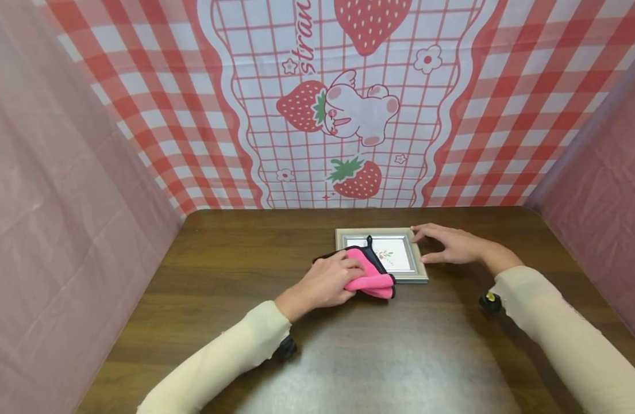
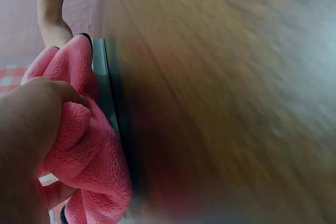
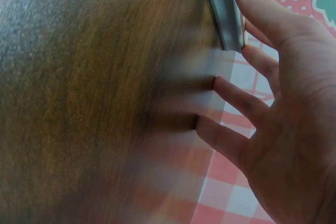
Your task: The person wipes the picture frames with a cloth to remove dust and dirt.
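Note:
A picture frame (image 1: 418,261) with a pale border and a small plant print lies flat toward the back of the table. My left hand (image 1: 330,279) grips a pink cloth (image 1: 366,267) with black edging and a black hanging loop, which covers the frame's left and front part. In the left wrist view the cloth (image 2: 94,156) bunches round the fingers. My right hand (image 1: 454,244) touches the frame's right edge with thumb and fingertips, its fingers spread. In the right wrist view the thumb and some fingertips meet the frame's side (image 3: 223,11), while other fingertips reach toward the tabletop.
The brown wooden table (image 1: 234,253) ends at the back against a red-checked strawberry-print cloth (image 1: 358,178). Pink fabric hangs along the left side (image 1: 79,201) and the right side (image 1: 601,190). Small black devices sit at both wrists.

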Tool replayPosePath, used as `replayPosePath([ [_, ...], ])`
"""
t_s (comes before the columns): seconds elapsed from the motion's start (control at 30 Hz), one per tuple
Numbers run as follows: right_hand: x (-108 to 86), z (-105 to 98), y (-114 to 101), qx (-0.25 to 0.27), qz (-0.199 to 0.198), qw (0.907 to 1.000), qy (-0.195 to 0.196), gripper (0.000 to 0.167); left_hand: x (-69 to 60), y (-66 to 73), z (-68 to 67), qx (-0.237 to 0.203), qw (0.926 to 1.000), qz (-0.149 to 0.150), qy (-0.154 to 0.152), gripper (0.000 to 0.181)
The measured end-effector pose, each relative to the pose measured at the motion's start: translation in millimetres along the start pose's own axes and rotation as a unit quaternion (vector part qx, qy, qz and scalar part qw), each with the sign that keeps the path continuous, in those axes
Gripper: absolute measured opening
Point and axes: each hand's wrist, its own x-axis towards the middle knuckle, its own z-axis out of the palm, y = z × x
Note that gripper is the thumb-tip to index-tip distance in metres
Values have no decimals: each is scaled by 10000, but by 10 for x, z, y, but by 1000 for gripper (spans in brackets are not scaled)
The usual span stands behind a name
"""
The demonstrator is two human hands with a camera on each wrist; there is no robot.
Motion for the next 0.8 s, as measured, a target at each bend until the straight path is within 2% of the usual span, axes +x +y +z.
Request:
replayPosePath([
  [0.27,-8,7,-8,-29,-46,10000,34,54,183,145,19,163,9998,151,18,32],
  [0.8,-16,19,28,44,-226,9997,90,50,546,438,60,403,9985,201,-300,34],
])
